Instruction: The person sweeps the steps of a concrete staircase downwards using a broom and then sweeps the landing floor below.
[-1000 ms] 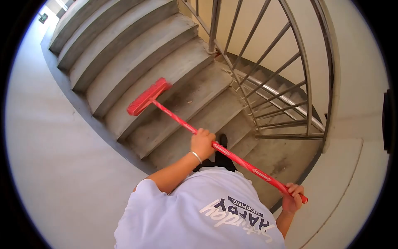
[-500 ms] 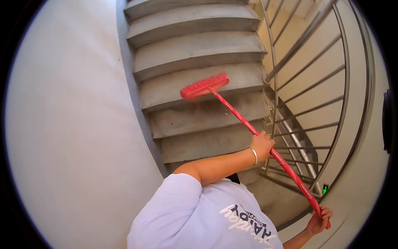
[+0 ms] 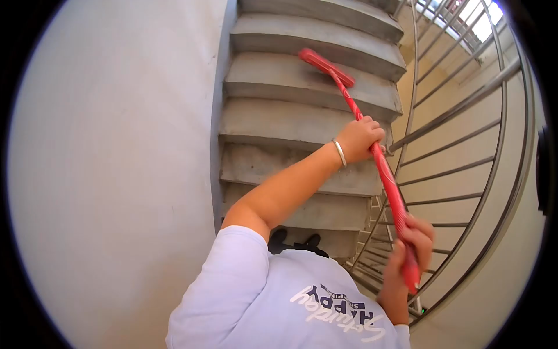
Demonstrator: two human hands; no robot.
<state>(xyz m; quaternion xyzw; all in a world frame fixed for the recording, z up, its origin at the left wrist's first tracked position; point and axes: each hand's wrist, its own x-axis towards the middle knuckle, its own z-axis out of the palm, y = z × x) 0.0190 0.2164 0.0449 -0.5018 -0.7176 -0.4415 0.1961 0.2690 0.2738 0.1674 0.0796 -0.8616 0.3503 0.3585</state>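
A red broom (image 3: 388,177) runs slantwise across the head view. Its head (image 3: 326,67) is over a grey stair tread, bristles turned down and away from me. My left hand (image 3: 359,138), with a silver bracelet at the wrist, is wrapped round the handle partway up. Close to the handle's lower end, my right hand (image 3: 414,244) is closed round the grip, its outline slightly blurred. Whether the bristles touch the tread I cannot tell.
Grey concrete steps (image 3: 273,119) climb ahead. A pale wall (image 3: 128,174) borders them on the left, and a metal railing (image 3: 459,119) curves along the right. Dark shoes (image 3: 313,240) show below on a lower step.
The broom head has gone from bristles showing toward me to turned downward, higher in view. My right hand has come up and inward with the handle's end. The view has shifted along the stairs.
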